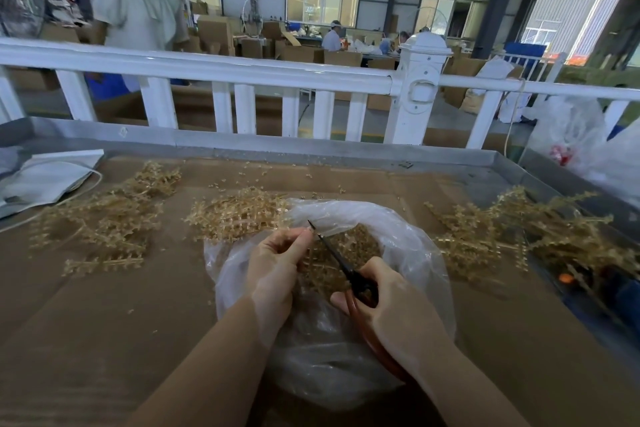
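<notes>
Centrally, R hand (398, 315) gripping dark red-handled scissors (341, 263), L hand (277, 263) pinching tan sprig (320, 265).

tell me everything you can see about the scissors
The scissors have slim dark blades and reddish-brown loop handles. The right hand grips the handles. The blades point up and left, slightly parted, above the clear plastic bag. Their tips sit by the left hand, which pinches a tan plastic piece; whether they touch it is unclear.
</notes>
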Tool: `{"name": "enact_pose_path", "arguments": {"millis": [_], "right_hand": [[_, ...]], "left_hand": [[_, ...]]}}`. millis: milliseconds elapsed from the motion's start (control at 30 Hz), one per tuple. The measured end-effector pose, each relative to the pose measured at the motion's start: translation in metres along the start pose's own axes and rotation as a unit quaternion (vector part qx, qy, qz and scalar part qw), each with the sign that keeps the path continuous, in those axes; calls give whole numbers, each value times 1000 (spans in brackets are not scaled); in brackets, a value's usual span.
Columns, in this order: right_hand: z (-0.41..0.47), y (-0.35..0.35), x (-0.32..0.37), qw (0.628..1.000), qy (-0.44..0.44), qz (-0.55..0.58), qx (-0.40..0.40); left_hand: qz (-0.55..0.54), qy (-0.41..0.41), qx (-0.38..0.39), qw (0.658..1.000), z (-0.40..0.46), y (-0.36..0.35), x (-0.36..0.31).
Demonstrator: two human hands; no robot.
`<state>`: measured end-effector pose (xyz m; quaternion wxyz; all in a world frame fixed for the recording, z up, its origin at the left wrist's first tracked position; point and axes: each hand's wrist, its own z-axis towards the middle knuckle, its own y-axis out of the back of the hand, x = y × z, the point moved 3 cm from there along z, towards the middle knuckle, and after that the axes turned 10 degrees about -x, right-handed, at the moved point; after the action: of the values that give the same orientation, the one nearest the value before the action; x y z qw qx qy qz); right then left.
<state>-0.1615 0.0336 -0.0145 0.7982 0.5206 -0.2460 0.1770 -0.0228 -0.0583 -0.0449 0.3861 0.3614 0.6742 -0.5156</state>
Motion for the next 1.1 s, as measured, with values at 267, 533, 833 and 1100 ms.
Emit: {"name": "enact_pose_path", "arguments": {"millis": [267, 533, 833, 1100], "right_hand": [[1, 3, 0, 1000, -6, 21, -4], [2, 4, 0, 999, -3, 49, -4], [-3, -1, 6, 999, 37, 20, 11], [-2, 0, 9, 998, 47, 28, 11]], "left_hand": [[-18, -15, 16, 1000, -1, 1, -1], [-26, 17, 23, 999, -1, 0, -2], [-91, 63, -18, 994, 1, 1, -4], [-115, 60, 16, 991, -1, 2, -6]]}}
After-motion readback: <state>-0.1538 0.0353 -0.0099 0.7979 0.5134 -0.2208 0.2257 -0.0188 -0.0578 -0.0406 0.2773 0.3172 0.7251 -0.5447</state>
